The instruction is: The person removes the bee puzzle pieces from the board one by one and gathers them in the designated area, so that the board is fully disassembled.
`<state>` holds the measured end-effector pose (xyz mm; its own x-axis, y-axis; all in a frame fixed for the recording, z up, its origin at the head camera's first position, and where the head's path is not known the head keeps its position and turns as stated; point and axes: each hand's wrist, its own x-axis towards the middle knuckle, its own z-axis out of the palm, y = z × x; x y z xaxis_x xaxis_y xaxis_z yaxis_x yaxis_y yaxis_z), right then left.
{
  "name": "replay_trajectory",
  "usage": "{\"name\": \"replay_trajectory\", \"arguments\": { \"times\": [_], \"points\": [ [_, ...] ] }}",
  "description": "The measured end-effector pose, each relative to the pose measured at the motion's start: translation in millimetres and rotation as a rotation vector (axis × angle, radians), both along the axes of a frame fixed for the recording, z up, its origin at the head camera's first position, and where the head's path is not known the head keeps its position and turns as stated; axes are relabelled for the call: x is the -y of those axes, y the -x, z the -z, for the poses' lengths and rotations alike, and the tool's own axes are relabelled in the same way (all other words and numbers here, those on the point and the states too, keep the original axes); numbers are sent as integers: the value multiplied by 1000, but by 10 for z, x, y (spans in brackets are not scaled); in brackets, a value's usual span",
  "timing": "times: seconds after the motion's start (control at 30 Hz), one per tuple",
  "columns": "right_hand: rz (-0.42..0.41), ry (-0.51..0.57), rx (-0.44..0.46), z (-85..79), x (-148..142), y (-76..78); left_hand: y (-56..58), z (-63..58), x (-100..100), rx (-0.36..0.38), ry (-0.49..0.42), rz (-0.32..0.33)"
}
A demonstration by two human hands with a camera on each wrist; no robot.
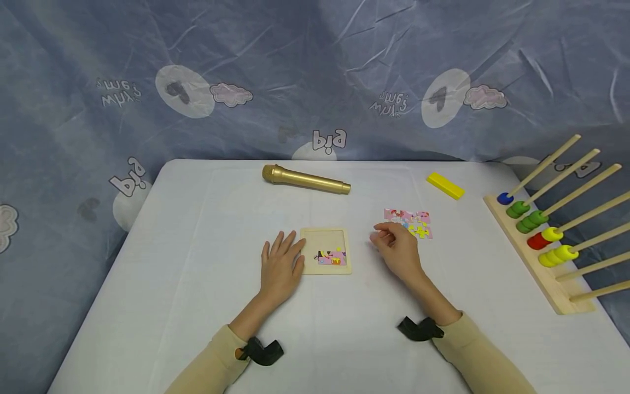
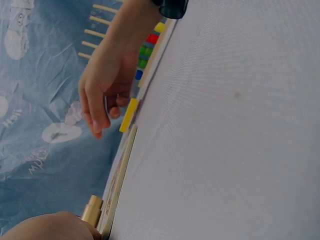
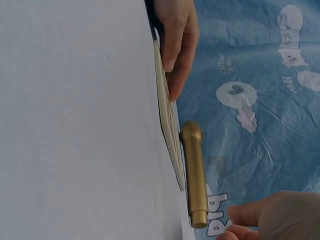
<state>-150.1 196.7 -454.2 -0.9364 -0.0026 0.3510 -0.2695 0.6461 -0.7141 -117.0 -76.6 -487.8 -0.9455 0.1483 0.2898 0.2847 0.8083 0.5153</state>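
My left hand (image 1: 280, 271) lies with fingers spread at the left side of a shallow wooden puzzle tray (image 1: 325, 231), its fingertips at the rim. Inside the tray, colourful pink and yellow puzzle pieces (image 1: 332, 258) fill part of the lower right. To the right of the tray, my right hand (image 1: 400, 253) is held over the table with its fingers loosely bent. No piece shows between its fingers in the left wrist view. Just beyond that hand lies a patch of pink and yellow jigsaw pieces (image 1: 422, 223), partly hidden by the fingers.
A gold microphone (image 1: 307, 179) lies behind the tray. Farther right are a yellow block (image 1: 445, 186) and a wooden counting rack (image 1: 531, 262) with upright pegs and coloured beads along the right table edge. A patterned blue-grey cloth (image 1: 295, 65) hangs behind the white table.
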Motion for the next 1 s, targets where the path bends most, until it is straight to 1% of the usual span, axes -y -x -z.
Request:
{"name": "replay_trajectory", "arguments": {
  "times": [0.1, 0.27, 0.47, 0.63, 1.0],
  "points": [
    [-69, 3, 23, -39, 191, -22, 0, 8, -2, 1, -2, 0],
    [-181, 13, 17, -59, 500, -64, 1, 19, -2, -2, 1, -3],
    [-276, 38, 22, -54, 751, -135, 1, 8, -2, -2, 9, 2],
    [-294, 38, 35, -51, 815, -167, 0, 1, -2, -4, 14, 1],
    [-300, 25, 30, -33, 807, -176, 1, 3, -1, -12, 15, -2]
  ]
}}
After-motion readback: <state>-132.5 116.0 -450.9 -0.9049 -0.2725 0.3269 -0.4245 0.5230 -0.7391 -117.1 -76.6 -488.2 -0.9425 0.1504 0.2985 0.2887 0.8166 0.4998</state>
